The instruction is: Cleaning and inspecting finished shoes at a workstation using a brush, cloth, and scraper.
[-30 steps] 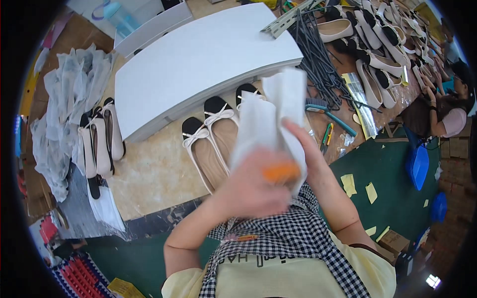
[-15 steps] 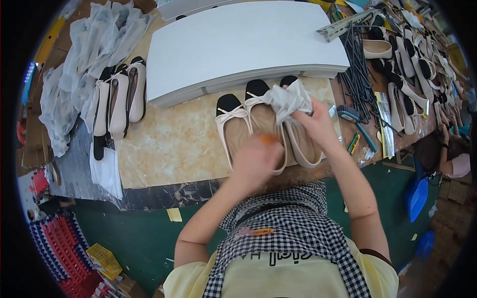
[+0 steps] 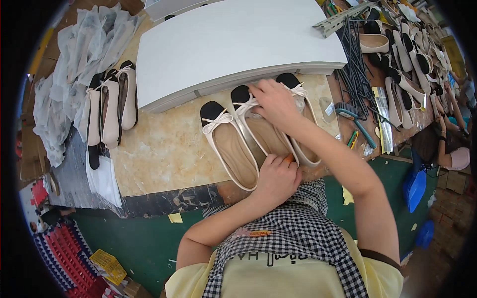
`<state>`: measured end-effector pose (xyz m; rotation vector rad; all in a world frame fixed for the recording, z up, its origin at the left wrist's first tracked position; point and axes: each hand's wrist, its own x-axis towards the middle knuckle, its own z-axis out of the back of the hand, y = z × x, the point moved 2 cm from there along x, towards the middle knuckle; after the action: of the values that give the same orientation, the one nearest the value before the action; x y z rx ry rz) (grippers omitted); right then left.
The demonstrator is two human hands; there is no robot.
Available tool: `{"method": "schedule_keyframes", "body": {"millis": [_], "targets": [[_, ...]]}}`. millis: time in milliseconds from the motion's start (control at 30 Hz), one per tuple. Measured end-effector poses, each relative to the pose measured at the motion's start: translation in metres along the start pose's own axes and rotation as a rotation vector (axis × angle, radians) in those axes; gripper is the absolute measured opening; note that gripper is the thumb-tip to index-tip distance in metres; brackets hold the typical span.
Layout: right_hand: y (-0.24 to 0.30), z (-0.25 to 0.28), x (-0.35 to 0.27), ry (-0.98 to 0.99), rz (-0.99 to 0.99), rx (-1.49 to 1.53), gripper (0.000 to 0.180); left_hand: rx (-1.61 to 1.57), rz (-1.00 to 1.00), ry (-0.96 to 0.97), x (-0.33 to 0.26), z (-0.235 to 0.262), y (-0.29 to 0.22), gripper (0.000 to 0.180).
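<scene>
We see a cream ballet flat with a black toe cap and thin bow [image 3: 271,136] on the mottled tan desk [image 3: 164,154], toe pointing far, between a matching left flat [image 3: 237,154] and a matching right flat [image 3: 301,91]. Our right hand [image 3: 275,103] covers its toe end, fingers bent down beside the bow; whether they pinch anything, we can't tell. Our left hand [image 3: 280,176] is curled at its near heel end, a small orange item [image 3: 288,158] showing at the fingers; can't tell if that's held or worn, or if the heel rim is pinched. To handle this well, we'd brace the heel lightly, work the toe with fingertips rather than nails, keep pressure off the bow, and not force the rim, which could crease. Materials: uppers smooth, leather-like; toe caps dull black; insoles matte beige; openings long ovals. Pale crumpled filler [image 3: 299,103] shows in the right flat, paper or film, unclear. Far side: smooth white board with a curved near edge [image 3: 243,44]. Far left: wrinkled translucent sheets [image 3: 94,42], probably soft plastic. Right: teal-handled brush [image 3: 365,130], bristly; thin dark rods [image 3: 355,64], stiff-looking, in a loose bundle.
</scene>
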<state>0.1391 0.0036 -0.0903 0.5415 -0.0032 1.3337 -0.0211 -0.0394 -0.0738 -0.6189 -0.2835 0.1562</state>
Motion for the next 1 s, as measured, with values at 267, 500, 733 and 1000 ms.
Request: {"method": "schedule_keyframes", "body": {"millis": [267, 500, 733, 1000], "targets": [[0.002, 0.046, -0.043, -0.034, -0.138, 0.187, 0.045, 0.622, 0.073, -0.037, 0.175, 0.119, 0.132, 0.039], [0.029, 0.077, -0.093, 0.031, -0.374, 0.359, 0.045, 0.474, 0.167, -0.310, 0.175, 0.111, 0.178, 0.046], [0.019, 0.069, -0.102, -0.063, -1.010, 2.034, 0.055, 0.012, -0.413, -0.348, 0.067, 0.101, 0.015, 0.017], [0.056, 0.073, -0.045, 0.002, -0.425, 1.046, 0.061, -0.323, 0.288, -0.432, 0.012, 0.110, 0.058, 0.031]]}}
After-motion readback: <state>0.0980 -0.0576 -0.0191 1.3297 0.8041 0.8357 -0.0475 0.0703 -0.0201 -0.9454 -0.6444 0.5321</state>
